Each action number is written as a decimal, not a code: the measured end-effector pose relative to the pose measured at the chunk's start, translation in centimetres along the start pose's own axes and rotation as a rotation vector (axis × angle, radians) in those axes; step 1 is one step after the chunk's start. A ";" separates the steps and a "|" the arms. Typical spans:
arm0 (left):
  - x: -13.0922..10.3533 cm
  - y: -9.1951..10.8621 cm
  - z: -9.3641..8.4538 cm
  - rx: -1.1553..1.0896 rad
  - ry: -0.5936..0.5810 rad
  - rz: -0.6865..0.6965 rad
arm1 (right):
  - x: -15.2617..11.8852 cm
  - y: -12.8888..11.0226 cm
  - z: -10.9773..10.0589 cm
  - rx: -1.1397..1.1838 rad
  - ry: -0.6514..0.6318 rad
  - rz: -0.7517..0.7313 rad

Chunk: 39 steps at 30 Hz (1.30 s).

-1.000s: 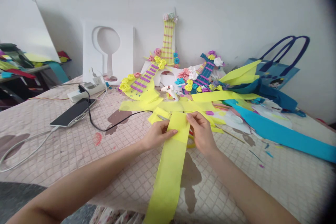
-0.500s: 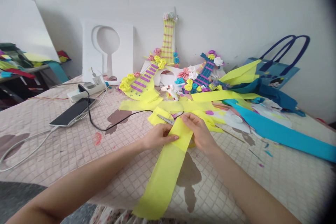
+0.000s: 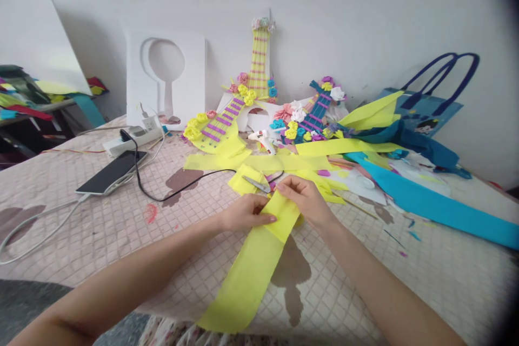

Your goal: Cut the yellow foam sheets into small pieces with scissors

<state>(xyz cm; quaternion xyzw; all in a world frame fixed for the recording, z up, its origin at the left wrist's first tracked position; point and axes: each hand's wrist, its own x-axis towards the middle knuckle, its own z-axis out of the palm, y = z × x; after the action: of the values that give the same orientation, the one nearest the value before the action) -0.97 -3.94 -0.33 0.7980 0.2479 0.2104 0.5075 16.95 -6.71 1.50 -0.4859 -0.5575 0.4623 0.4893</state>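
A long yellow crepe paper strip [image 3: 247, 275] slants down toward me to the table's near edge, its upper part folded over into a brighter double layer. My left hand [image 3: 247, 213] pinches the left side of the fold between thumb and fingers. At the top right corner, my right hand [image 3: 304, 200] grips the same strip, fingers closed. Just beyond my hands, scissors [image 3: 256, 184] lie on a small folded yellow piece [image 3: 241, 179]. A white glue gun [image 3: 263, 141] rests behind them.
Paper-flowered guitar shapes [image 3: 221, 127] stand at the back, beside a white board with a cutout [image 3: 135, 81]. A phone [image 3: 111, 173], power strip [image 3: 135, 135] and cables are left. A blue strip [image 3: 438, 205] and blue bag [image 3: 441, 105] are right.
The strip's lower end has swung slightly left and up. My right hand has shifted a little at the top of the fold; both hands keep their hold.
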 end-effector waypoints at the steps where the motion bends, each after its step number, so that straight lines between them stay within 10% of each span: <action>1: 0.0 -0.1 0.0 -0.019 -0.009 -0.012 | 0.0 0.1 0.0 -0.011 0.010 -0.005; 23: 0.3 -0.1 -2.2 -0.340 0.255 -0.170 | 0.2 0.9 0.7 0.262 -0.104 0.253; 39: 0.6 -0.8 -1.9 -0.402 0.452 -0.218 | 0.2 1.5 1.1 0.219 0.021 0.097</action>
<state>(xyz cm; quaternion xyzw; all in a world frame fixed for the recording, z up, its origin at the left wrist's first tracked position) -1.80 -1.89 -0.29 0.5836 0.3918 0.3713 0.6066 16.00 -6.37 -0.06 -0.4609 -0.4744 0.5386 0.5220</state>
